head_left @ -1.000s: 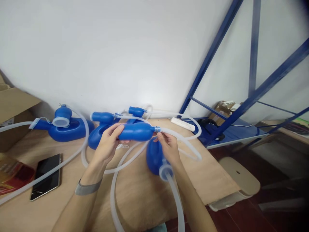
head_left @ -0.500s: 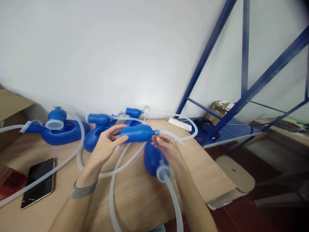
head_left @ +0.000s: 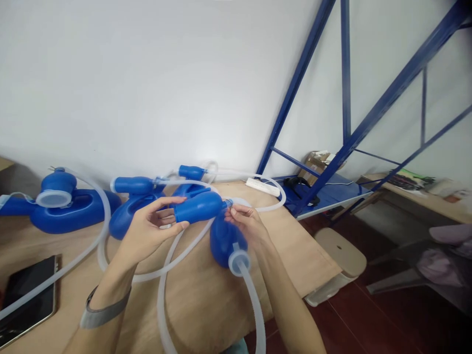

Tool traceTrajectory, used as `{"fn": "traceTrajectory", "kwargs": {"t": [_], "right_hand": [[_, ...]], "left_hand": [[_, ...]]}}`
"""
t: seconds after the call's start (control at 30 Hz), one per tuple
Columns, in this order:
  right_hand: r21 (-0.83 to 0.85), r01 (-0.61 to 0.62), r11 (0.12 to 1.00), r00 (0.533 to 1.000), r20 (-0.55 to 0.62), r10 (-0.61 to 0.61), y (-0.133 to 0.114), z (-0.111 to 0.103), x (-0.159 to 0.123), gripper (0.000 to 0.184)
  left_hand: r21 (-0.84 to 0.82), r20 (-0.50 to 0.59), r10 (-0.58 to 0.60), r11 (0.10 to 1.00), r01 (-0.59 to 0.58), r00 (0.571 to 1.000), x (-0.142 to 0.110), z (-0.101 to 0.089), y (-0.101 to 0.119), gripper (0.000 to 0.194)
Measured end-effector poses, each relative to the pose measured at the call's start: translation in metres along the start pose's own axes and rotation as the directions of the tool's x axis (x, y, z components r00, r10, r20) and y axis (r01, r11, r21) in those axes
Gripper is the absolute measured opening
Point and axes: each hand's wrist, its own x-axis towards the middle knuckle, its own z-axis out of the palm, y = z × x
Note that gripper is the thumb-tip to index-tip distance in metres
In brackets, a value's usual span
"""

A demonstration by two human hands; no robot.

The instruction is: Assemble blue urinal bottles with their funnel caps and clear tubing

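My left hand (head_left: 149,228) holds a blue rubber squeeze bulb (head_left: 199,206) above the wooden table (head_left: 206,295), fingers curled around its wide end. My right hand (head_left: 247,223) pinches the clear tube (head_left: 275,194) where it joins the bulb's narrow tip. A blue plastic vessel (head_left: 224,243) with a white collar and a thick clear hose (head_left: 254,305) hangs just under my right hand.
More blue vessels (head_left: 70,209) and bulbs (head_left: 134,186) with looping clear hoses lie at the table's back. A dark phone (head_left: 27,295) lies at the left. A white power strip (head_left: 262,186), a blue metal rack (head_left: 354,132), a beige stool (head_left: 339,253) and red floor stand to the right.
The view has swung to the right, so everything sits further left. Both hands keep their hold on the bulb and tube, drawn slightly lower and left.
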Motion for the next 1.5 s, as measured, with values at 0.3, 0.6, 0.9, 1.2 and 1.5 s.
{"fn": "traceTrajectory", "kwargs": {"t": [0.3, 0.6, 0.9, 1.2, 1.5], "right_hand": [[0.086, -0.059, 0.995, 0.996, 0.071, 0.053, 0.003, -0.003, 0.008, 0.034], [0.116, 0.102, 0.988, 0.995, -0.014, -0.101, 0.01, 0.005, 0.008, 0.029], [0.147, 0.146, 0.978, 0.988, -0.066, -0.138, 0.01, 0.008, 0.014, 0.018], [0.167, 0.247, 0.954, 0.967, -0.101, -0.233, -0.026, 0.036, 0.008, 0.031], [0.326, 0.195, 0.925, 0.971, -0.197, -0.135, -0.037, 0.05, 0.004, 0.048]], "left_hand": [[0.122, -0.028, -0.029, 0.992, 0.032, 0.999, -0.005, 0.008, 0.005, 0.058], [0.041, -0.048, -0.073, 0.996, 0.075, 0.996, -0.005, 0.015, 0.012, 0.056], [-0.053, -0.008, -0.226, 0.973, 0.225, 0.974, 0.001, 0.022, 0.004, 0.053], [0.566, -0.014, 0.403, 0.757, -0.325, 0.915, -0.012, 0.052, -0.008, 0.05], [0.803, 0.121, 0.485, 0.465, -0.373, 0.866, -0.018, 0.048, -0.01, 0.041]]}}
